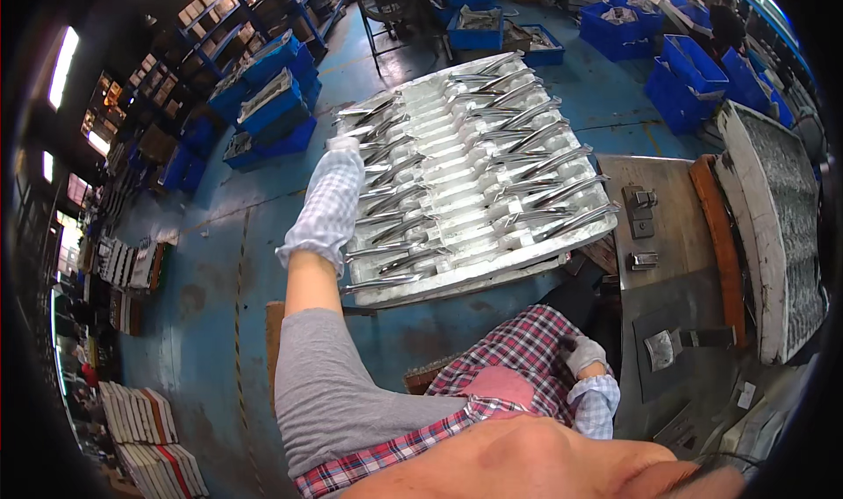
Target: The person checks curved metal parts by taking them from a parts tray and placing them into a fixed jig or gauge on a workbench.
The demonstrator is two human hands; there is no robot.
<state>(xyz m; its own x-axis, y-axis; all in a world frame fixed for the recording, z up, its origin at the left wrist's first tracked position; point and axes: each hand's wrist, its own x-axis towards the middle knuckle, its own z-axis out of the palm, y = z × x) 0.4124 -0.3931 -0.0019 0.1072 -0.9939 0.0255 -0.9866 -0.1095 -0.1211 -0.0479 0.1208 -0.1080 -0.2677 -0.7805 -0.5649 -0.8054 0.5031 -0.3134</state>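
A white foam tray (pixel 461 187) lies in front of me, holding two columns of long, shiny, tapered metal pieces (pixel 536 161) in its slots. My left arm, in a checked sleeve, reaches to the tray's far left side. There my gloved left hand (pixel 344 142) is at the ends of the left-column metal pieces; its fingers are too hidden to show a grip. Down by my lap, next to the plaid apron (pixel 505 350), is my gloved right hand (pixel 583 355). Its fingers are curled in, and whatever they may hold is hidden.
On my right a metal workbench (pixel 672 288) carries a small metal fixture (pixel 641 211) and a metal block (pixel 644 260). Another foam tray (pixel 760 235) stands on edge beyond it. Blue crates (pixel 272 104) sit on the floor at the far left, with more blue crates (pixel 689 82) at far right.
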